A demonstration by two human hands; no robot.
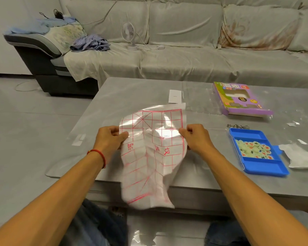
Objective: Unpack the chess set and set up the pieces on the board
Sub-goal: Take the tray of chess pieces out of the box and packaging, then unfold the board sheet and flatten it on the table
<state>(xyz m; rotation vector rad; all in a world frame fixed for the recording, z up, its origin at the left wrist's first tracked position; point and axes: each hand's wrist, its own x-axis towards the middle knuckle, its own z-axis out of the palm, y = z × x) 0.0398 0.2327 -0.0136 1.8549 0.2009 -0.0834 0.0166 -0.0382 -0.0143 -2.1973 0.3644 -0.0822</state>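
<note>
At the bottom of the frame, two forearms are seen reaching up from the lower corners, a red cord bracelet worn on the left wrist. In the centre, a thin sheet board printed with a red grid and red characters is held above the near edge of the grey table. Its left edge is pinched by the left hand, thumb on top, and its right edge is pinched by the right hand in the same way. The lower part of the sheet hangs crumpled past the table edge, while the upper part is spread flatter over the tabletop.

At the right of the frame, a blue tray lies on the table, and round pale chess pieces with red and black marks are piled in its middle compartment. A torn white wrapper lies just beside the tray, at the right edge. Further up on the right, a purple box rests on the table. A small white card lies above the sheet.

Across the top, a grey-covered sofa is seen with a small white fan standing on it.
</note>
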